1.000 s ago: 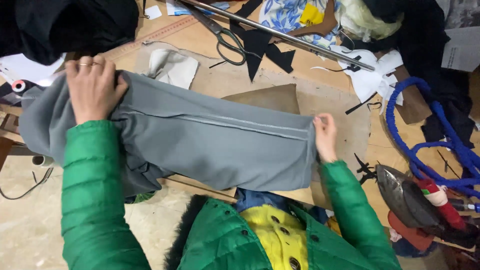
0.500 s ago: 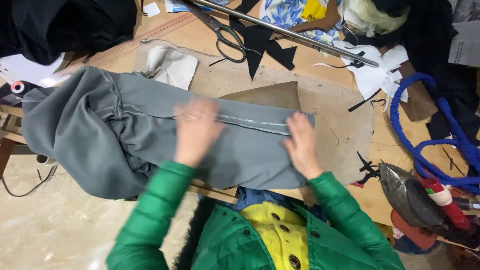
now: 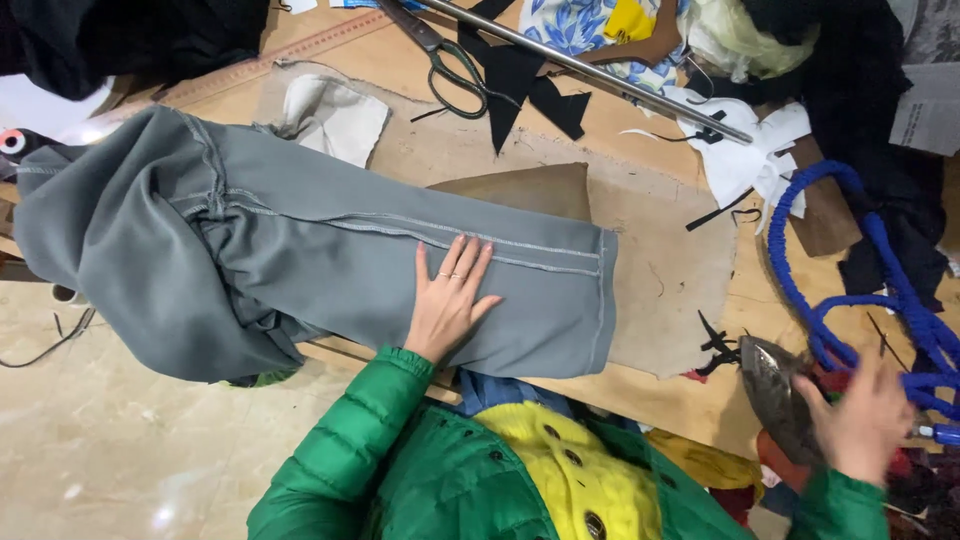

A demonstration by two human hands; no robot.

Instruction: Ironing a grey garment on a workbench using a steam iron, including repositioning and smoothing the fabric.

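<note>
A grey trouser leg (image 3: 300, 260) with a stitched seam lies across the worktable, its bunched upper end hanging over the left edge. My left hand (image 3: 450, 300) rests flat on the middle of it, fingers spread, holding nothing. My right hand (image 3: 860, 420) is blurred at the lower right, fingers apart, just beside a dark metal iron (image 3: 775, 395) that sits at the table's near edge; I cannot tell whether it touches the iron. Green jacket sleeves cover both arms.
A brown pad (image 3: 680, 270) lies under the hem end. Scissors (image 3: 455, 70), a long metal rod (image 3: 590, 65), black scraps (image 3: 520, 85) and a white cloth (image 3: 335, 115) lie at the back. A blue coiled cord (image 3: 830, 270) loops at the right.
My left hand slid from the garment's left end to its middle. My right hand left the hem and swung out right to the iron.
</note>
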